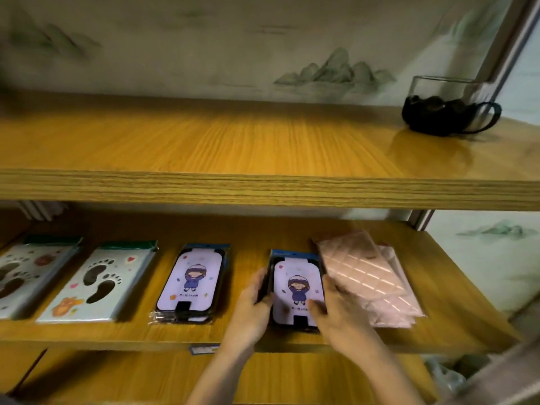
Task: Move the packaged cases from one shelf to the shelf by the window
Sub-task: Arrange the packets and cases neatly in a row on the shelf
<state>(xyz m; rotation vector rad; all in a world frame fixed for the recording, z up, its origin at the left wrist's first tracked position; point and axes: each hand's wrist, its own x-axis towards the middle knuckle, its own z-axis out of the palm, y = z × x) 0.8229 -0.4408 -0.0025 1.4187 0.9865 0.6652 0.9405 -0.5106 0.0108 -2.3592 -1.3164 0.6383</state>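
Single head view, close, facing forward-down onto wooden shelves (263,188).

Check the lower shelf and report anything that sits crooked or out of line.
The pink quilted packs at the right end of the lower shelf are fanned and turned at an angle, unlike the other stacks. One corner lies over the cartoon case stack that the left hand and right hand hold.
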